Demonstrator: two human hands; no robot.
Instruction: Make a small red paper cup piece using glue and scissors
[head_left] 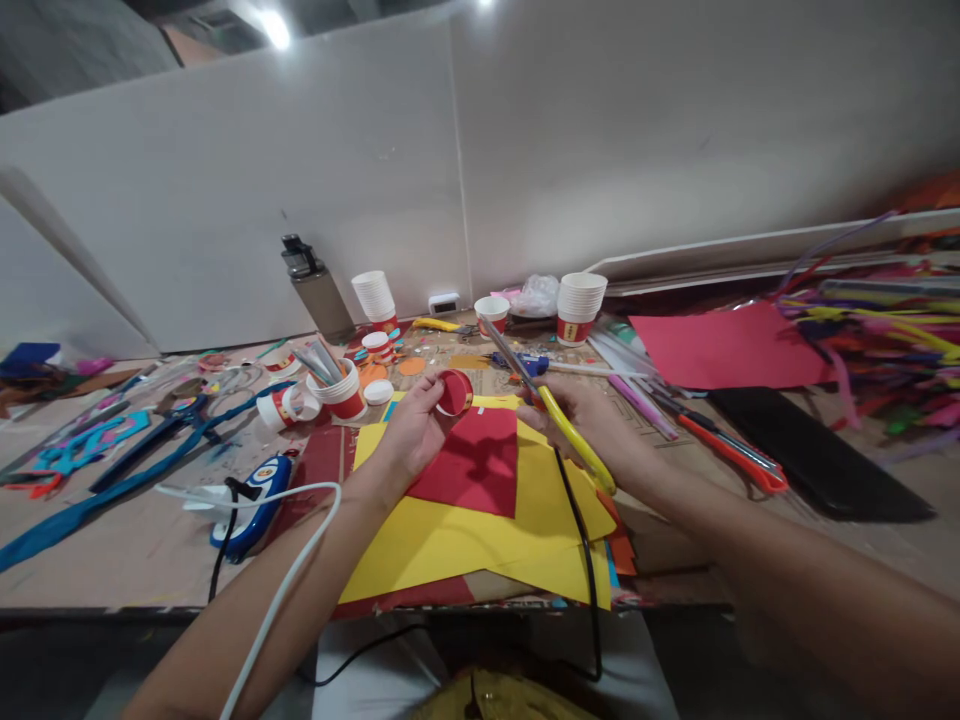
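Between the thumb and fingers of my left hand [412, 432] is a short round cut paper cup piece [456, 392], red inside with a pale rim, its opening tilted toward me. My right hand [581, 405] is closed around yellow-handled scissors [568, 432], whose metal blades point up and to the left, apart from the cup piece. Part of the grip is hidden behind the handle. Below both hands lies a red sheet [480, 470] on top of yellow sheets [435, 560].
Stacked paper cups [581, 300] and a dark bottle [319, 290] stand along the white wall. A blue glue gun [251, 510] lies left; a red utility knife [735, 455] and a black slab [817, 455] lie right. A white cable [289, 570] crosses my left forearm.
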